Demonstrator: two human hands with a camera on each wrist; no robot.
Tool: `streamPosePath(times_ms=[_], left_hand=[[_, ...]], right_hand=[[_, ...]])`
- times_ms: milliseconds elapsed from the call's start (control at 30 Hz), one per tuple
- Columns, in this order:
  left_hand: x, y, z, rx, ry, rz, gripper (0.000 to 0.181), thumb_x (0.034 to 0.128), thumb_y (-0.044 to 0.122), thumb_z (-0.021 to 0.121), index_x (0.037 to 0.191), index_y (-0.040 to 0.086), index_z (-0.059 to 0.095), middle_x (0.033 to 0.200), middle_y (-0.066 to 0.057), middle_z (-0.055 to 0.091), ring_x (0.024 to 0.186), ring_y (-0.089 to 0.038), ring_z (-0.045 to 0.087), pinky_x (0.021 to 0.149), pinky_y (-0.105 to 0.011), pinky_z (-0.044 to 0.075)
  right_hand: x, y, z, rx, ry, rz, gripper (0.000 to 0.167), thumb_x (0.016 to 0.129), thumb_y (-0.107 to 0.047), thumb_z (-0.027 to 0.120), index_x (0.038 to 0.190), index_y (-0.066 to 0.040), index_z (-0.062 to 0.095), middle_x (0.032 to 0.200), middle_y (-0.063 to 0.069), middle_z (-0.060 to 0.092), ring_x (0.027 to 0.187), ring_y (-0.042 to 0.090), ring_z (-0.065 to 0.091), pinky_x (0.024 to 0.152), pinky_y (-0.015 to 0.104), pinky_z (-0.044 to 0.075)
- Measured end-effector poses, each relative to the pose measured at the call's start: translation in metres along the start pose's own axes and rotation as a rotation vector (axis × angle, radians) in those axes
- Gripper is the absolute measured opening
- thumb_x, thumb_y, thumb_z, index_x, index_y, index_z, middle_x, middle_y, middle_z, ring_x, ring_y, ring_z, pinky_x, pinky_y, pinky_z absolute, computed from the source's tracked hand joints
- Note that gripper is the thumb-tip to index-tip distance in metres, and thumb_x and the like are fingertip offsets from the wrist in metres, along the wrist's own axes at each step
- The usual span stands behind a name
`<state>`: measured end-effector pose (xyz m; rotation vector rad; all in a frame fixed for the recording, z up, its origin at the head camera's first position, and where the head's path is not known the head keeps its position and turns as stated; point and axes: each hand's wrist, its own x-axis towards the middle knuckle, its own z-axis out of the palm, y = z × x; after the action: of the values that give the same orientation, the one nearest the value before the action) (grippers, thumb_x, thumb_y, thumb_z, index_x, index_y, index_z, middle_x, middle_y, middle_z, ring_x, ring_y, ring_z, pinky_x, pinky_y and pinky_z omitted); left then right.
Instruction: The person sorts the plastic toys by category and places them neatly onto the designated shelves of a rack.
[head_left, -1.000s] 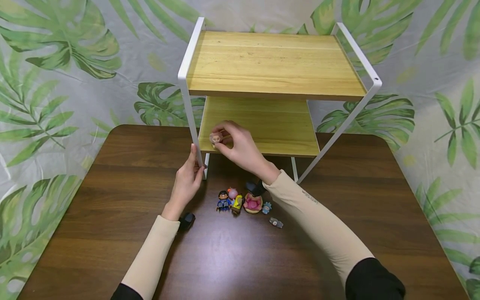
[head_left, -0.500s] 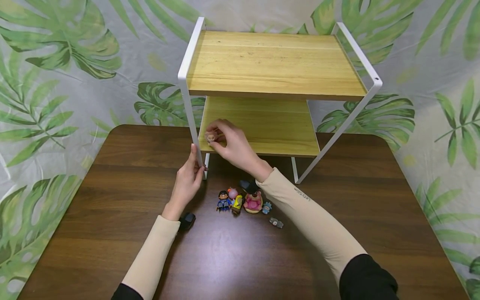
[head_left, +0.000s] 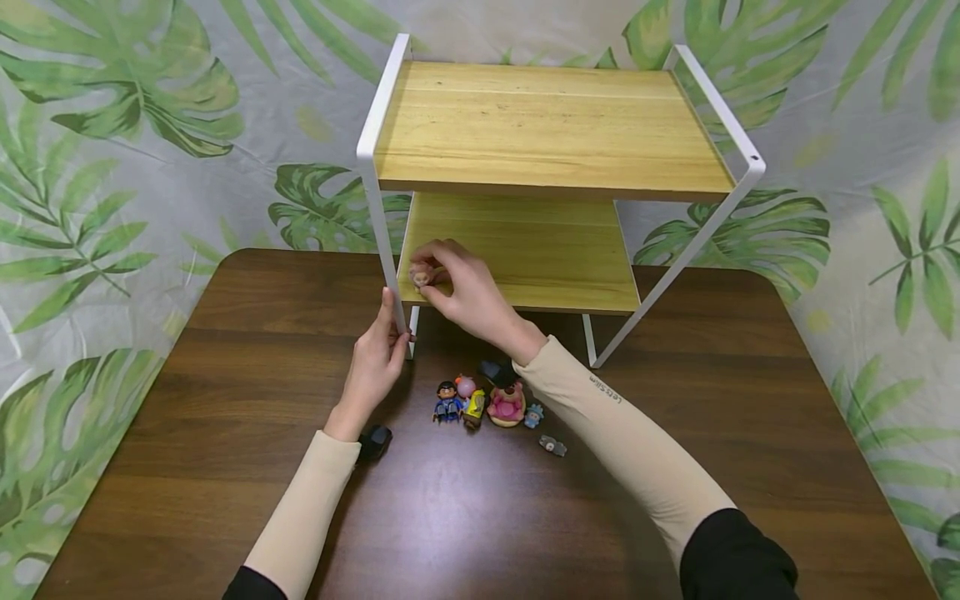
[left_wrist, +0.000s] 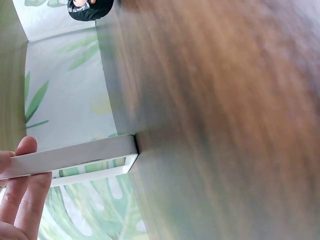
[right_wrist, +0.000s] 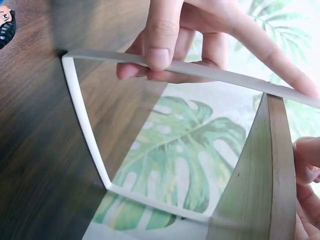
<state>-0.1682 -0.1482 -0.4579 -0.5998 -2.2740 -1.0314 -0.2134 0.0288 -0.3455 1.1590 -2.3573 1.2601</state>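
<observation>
A two-tier shelf with wooden boards and a white frame stands on the table. My left hand (head_left: 372,358) grips its white front left leg (left_wrist: 90,152), with fingers on one side and the thumb on the other. At the left front corner of the lower board (head_left: 525,258), my right hand (head_left: 468,287) pinches a small pinkish-brown figurine (head_left: 420,276) between thumb and fingers. Its face points outward; whether its base touches the board is hidden. In the right wrist view only a few right-hand fingertips (right_wrist: 307,165) show, beside the board's edge.
Several toy figures lie in front of the shelf: a blue-suited figure (head_left: 447,403), a yellow-and-brown one (head_left: 474,408), a pink bear (head_left: 506,406), a small blue one (head_left: 533,415) and a grey one (head_left: 552,446). A leaf-patterned cloth (head_left: 127,100) hangs behind the table (head_left: 247,350).
My right hand has moved a little left with the figurine over the lower board's corner, then stayed nearly still. The left hand keeps its grip on the leg.
</observation>
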Motion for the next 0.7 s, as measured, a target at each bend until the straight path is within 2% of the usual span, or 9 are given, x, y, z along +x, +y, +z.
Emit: streamPosePath(times_ms=[267, 400, 600, 700], left_hand=[[0.0, -0.001, 0.001, -0.004, -0.002, -0.004, 0.118, 0.0828, -0.017, 0.061, 0.147, 0.053, -0.008, 0.094, -0.021, 0.057, 0.073, -0.03, 0.06, 0.062, -0.042, 0.053], [0.0, 0.0, 0.001, -0.007, -0.001, 0.0, 0.118, 0.0827, -0.017, 0.061, 0.146, 0.054, -0.008, 0.098, -0.023, 0.058, 0.074, -0.031, 0.061, 0.063, -0.043, 0.053], [0.0, 0.0, 0.001, -0.003, 0.006, 0.011, 0.117, 0.0827, -0.018, 0.06, 0.147, 0.053, -0.007, 0.098, -0.021, 0.058, 0.075, -0.031, 0.062, 0.063, -0.044, 0.053], [-0.001, 0.0, 0.001, -0.006, 0.007, 0.008, 0.117, 0.0825, -0.019, 0.06, 0.147, 0.052, -0.006, 0.103, -0.023, 0.058, 0.076, -0.031, 0.063, 0.064, -0.045, 0.054]], right_hand=[[-0.003, -0.001, -0.005, 0.021, 0.005, 0.011, 0.034, 0.086, 0.003, 0.067, 0.118, 0.002, 0.057, 0.108, 0.013, 0.057, 0.097, 0.02, 0.06, 0.082, 0.02, 0.05], [-0.007, -0.002, -0.012, 0.043, 0.015, 0.018, 0.036, 0.085, 0.006, 0.067, 0.119, 0.004, 0.056, 0.112, 0.015, 0.057, 0.102, 0.023, 0.06, 0.084, 0.022, 0.05], [-0.019, 0.0, -0.026, 0.055, 0.031, 0.053, 0.038, 0.084, 0.007, 0.067, 0.12, 0.007, 0.055, 0.112, 0.018, 0.059, 0.101, 0.026, 0.061, 0.084, 0.023, 0.051], [-0.028, 0.0, -0.033, 0.058, 0.035, 0.068, 0.035, 0.085, 0.007, 0.067, 0.118, 0.006, 0.056, 0.111, 0.019, 0.061, 0.098, 0.025, 0.062, 0.082, 0.024, 0.051]])
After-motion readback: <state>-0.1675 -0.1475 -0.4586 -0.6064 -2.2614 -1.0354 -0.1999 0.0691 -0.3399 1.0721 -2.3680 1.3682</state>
